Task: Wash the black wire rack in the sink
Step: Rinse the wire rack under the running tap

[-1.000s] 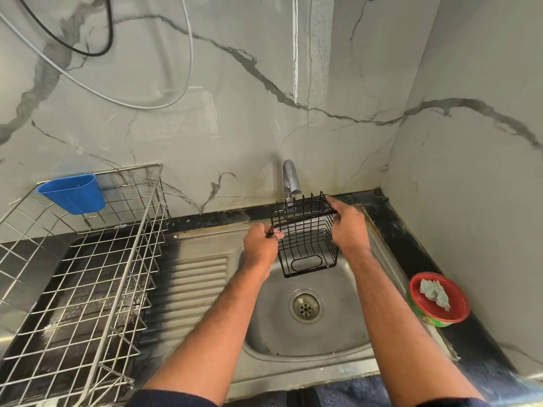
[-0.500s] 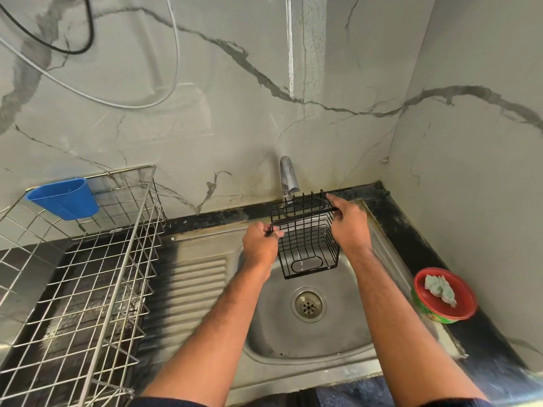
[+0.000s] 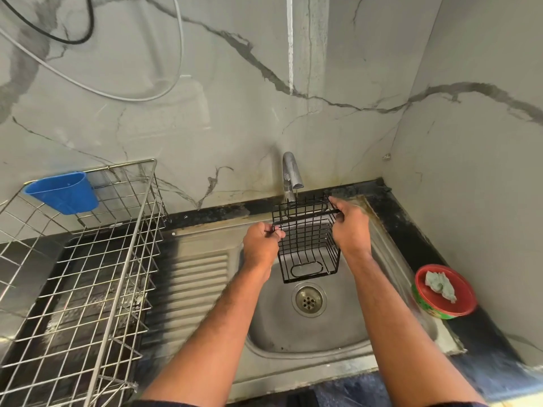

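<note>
A small black wire rack (image 3: 307, 245), box-shaped and open at the top, hangs above the steel sink (image 3: 293, 333), right under the spout of the metal tap (image 3: 291, 174). My left hand (image 3: 261, 248) pinches its near left top rim. My right hand (image 3: 351, 227) grips the right top rim, fingers curled over the wire. A thin trickle of water seems to leave the spout. The round drain (image 3: 308, 299) lies just below the rack.
A large silver wire dish basket (image 3: 88, 274) with a blue plastic cup (image 3: 63, 192) hooked on it stands on the left. The ribbed drainboard (image 3: 194, 286) lies between it and the bowl. A red bowl holding a crumpled cloth (image 3: 445, 290) sits on the dark counter, right.
Both hands have kept their hold while the rack stayed under the tap, tilting slightly. The view has shifted a little.
</note>
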